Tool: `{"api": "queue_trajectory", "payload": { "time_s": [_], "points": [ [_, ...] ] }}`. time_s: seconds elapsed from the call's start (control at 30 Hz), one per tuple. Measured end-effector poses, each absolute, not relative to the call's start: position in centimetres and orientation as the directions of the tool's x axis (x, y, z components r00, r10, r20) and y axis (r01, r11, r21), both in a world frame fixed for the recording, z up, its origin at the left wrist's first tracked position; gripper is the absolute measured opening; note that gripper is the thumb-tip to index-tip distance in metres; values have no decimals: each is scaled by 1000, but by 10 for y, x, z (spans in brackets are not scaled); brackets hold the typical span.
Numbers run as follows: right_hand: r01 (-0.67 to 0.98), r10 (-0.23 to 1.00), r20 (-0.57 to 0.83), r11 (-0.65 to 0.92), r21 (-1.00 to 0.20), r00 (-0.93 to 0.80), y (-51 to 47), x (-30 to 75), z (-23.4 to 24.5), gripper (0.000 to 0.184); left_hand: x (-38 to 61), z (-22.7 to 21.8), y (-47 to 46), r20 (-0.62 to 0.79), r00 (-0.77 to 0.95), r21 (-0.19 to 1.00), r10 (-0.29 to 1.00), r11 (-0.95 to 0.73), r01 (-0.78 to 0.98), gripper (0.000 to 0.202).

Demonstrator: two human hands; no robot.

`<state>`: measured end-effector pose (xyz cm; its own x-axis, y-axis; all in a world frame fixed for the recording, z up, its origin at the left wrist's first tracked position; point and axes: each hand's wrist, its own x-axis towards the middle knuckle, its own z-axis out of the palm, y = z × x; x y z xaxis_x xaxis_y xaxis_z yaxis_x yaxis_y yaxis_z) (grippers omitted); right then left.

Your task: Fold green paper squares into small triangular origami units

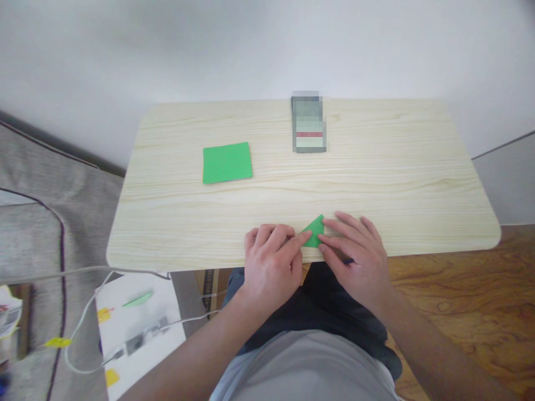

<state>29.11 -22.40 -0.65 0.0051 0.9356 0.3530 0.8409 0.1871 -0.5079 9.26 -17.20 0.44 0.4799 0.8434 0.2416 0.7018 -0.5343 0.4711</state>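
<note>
Left hand (271, 257), grip unclear, presses a green, roughly triangular folded paper (316, 227); right hand (360, 257), fingers spread, touches it. Apparently creasing; next calls for aligned edges.

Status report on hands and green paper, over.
Left hand, right hand both touching folded green paper. By near edge of table. Flat green paper beyond, not in the way.

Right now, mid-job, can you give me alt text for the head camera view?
A person's left hand and right hand touch a small, angular green paper piece at the near edge of a pale wood-grain table. Farther back lie a green paper rectangle, to the left, and a pixelated, phone-like device by the far edge.
</note>
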Motion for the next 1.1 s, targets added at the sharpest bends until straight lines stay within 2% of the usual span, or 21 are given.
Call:
{"api": "queue_trajectory", "payload": {
  "time_s": [0.3,0.4,0.53,0.97,1.1],
  "points": [
    [847,932,363,175,-501,22,-223,289,-6,14,93,5,-173,247,459,487,854,-519,703,30],
    [856,940,340,165,-489,13,-222,288,-4,22,93,6,-172,234,461,486,856,-514,707,29],
    [871,944,328,183,-456,-27,-221,288,-3,34,92,6,-172,248,459,481,853,-520,706,32],
    [913,944,309,222,-342,-113,-225,290,-5,33,90,4,-171,293,437,480,850,-526,702,20],
    [936,948,293,207,-284,-121,-228,288,-8,34,89,0,-171,329,476,447,815,-579,682,27]
  ]
}}
